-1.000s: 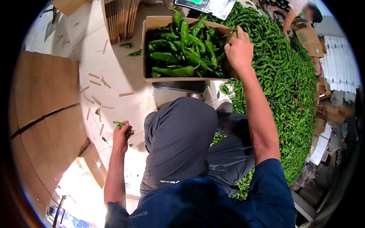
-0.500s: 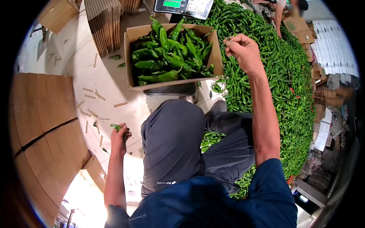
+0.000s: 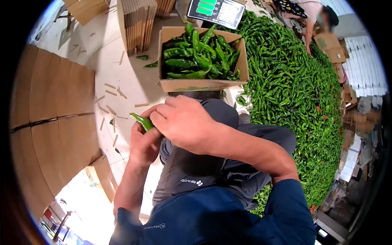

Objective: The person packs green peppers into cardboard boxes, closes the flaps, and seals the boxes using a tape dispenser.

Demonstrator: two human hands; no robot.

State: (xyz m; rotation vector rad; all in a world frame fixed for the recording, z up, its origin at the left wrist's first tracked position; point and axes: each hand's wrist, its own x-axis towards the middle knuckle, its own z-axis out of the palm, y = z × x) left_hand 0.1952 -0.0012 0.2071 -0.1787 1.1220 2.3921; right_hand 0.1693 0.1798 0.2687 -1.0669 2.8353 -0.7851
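My left hand (image 3: 143, 143) is closed around a green pepper (image 3: 141, 121), whose pale tip points up and to the left. Over it lies my right hand (image 3: 183, 124), its fingers curled down against the pepper and the left fingers; what they grip is hidden behind the knuckles. Both hands are above my left thigh. Beyond them, an open cardboard box (image 3: 204, 85) full of green peppers (image 3: 200, 55) rests on the scale's platform (image 3: 194, 94).
A large pile of green peppers (image 3: 294, 98) spreads on the right. The scale display (image 3: 216, 11) stands behind the box. Flattened cartons (image 3: 136, 26) and stacked boxes (image 3: 53, 122) are at left. Cardboard strips (image 3: 111, 109) litter the floor. Another person (image 3: 309, 20) reaches into the pile.
My right hand has come from the pile's edge, right of the box, down and left to my left hand. My left hand still holds a pepper and is nearer my lap.
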